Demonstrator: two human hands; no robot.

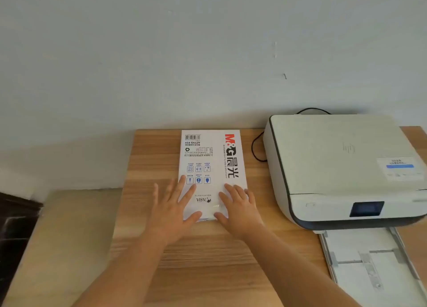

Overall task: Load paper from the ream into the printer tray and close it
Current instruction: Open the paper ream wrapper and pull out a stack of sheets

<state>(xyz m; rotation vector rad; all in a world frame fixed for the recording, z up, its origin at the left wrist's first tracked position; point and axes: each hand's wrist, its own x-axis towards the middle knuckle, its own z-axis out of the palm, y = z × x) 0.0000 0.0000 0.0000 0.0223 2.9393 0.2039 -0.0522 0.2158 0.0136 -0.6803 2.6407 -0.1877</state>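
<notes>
We're looking down at a wooden bench point(208, 260) pushed against a pale wall point(184, 52), and the ream point(211, 168) lies flat near its middle, long side running away from us, its far end close to the wall. The wrapper is white with red and black lettering along its right side, a barcode at the far left corner and small blue icons further in, all of it upside down from where we stand.

Both our hands are on the near end of that ream. The left hand point(172, 211) lies palm down with fingers spread wide, its outer fingers on the wood and its inner fingers and thumb across the wrapper's near left corner. The right hand point(238, 208) is flat too, fingers fanned over the near right corner, thumb pointing in toward the other thumb. Neither hand grips anything; they simply rest open on the pack.

Off to the right sits the printer point(342, 168), white with a dark band around its base, lid down, a small dark screen on its near face and a label on top. A black cable point(255, 148) loops on the bench between ream and printer. From the printer's near side the tray point(369, 260) stands pulled out toward us, its guides showing, well apart from the ream and from our hands.
</notes>
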